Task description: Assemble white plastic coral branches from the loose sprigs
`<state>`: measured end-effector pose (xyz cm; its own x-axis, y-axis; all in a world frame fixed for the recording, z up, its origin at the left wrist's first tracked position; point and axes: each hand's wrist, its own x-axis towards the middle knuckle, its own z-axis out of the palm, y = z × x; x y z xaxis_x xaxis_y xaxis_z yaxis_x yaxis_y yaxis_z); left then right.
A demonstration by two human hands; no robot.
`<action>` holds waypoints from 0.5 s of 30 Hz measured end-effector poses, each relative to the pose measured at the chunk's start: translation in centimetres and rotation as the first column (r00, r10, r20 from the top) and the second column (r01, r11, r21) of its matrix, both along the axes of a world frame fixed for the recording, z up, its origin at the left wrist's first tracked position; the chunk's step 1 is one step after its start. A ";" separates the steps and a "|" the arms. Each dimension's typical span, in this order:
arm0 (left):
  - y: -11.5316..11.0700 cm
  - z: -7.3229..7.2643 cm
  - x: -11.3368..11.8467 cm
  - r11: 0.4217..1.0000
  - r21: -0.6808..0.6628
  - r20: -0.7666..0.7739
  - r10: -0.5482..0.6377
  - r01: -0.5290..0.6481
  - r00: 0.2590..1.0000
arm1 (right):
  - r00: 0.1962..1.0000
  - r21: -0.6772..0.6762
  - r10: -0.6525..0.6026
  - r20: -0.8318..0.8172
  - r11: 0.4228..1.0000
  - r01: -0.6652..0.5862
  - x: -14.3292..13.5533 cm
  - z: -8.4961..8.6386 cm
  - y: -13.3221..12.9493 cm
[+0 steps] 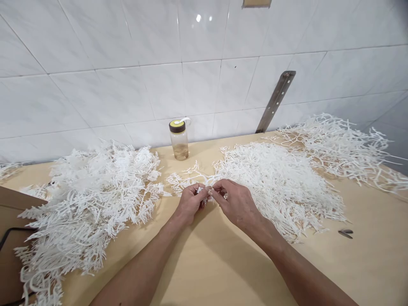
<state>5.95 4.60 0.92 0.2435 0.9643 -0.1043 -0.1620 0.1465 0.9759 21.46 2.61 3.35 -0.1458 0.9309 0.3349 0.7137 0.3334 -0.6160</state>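
Both hands meet over the middle of the table. My left hand (191, 200) is closed, thumb and fingers pinching a white branching plastic sprig (200, 190). Against it, my right hand (235, 200) pinches the same sprig between thumb and forefinger, fingertips nearly touching those of the left. Just beyond the hands lies a thin white branched stem (197, 171); whether it joins the held sprig I cannot tell. A dense heap of white sprigs (274, 182) reaches up to the right hand. Another large heap of feathery white sprigs (105, 187) spreads left of the left hand.
A clear bottle (180, 142) with a dark and yellow-green lid stands near the wall. Bare white branches (344, 144) pile up at the far right. A small dark metal tool (346, 233) lies at right. A brown box (12, 238) borders the left, and a metal bracket (276, 102) leans against the tiles.
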 end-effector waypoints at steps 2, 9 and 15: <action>0.1 -0.2 0.0 1.000 -0.014 0.017 0.001 -0.001 1.000 | 1.000 0.003 0.024 -0.001 1.000 -0.024 0.0 0.1 0.0; 0.3 -0.6 -0.1 0.997 -0.067 0.122 -0.019 0.027 0.992 | 0.998 -0.069 0.060 -0.029 0.996 -0.062 -0.2 0.3 -0.1; 0.3 -0.4 -0.2 0.997 -0.082 0.114 0.001 0.008 0.993 | 0.997 -0.013 0.061 0.046 0.998 -0.060 0.0 0.0 0.1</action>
